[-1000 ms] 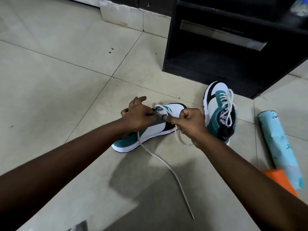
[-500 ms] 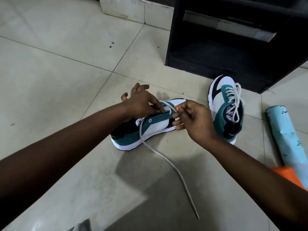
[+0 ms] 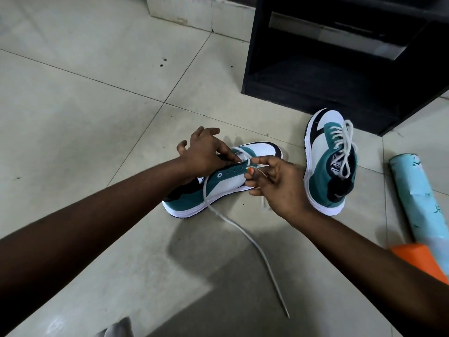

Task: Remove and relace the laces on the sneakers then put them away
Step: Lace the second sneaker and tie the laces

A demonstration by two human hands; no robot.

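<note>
I see a teal, white and black sneaker (image 3: 226, 181) lying on the tiled floor (image 3: 85, 113), its toe pointing toward a black cabinet (image 3: 340, 76). My left hand (image 3: 206, 154) rests on top of the sneaker near its eyelets, thumb and forefinger pinched on the white lace (image 3: 245, 229), the other fingers spread. My right hand (image 3: 279, 186), just right of the sneaker, has curled fingers that seem to pinch another stretch of lace, though blur makes that uncertain. The lace's loose end trails from the sneaker across the floor toward me. A second, laced sneaker (image 3: 330, 161) stands right of the first, nearer the cabinet. Farther right lies a pale blue tube (image 3: 418, 198) with an orange end.
</note>
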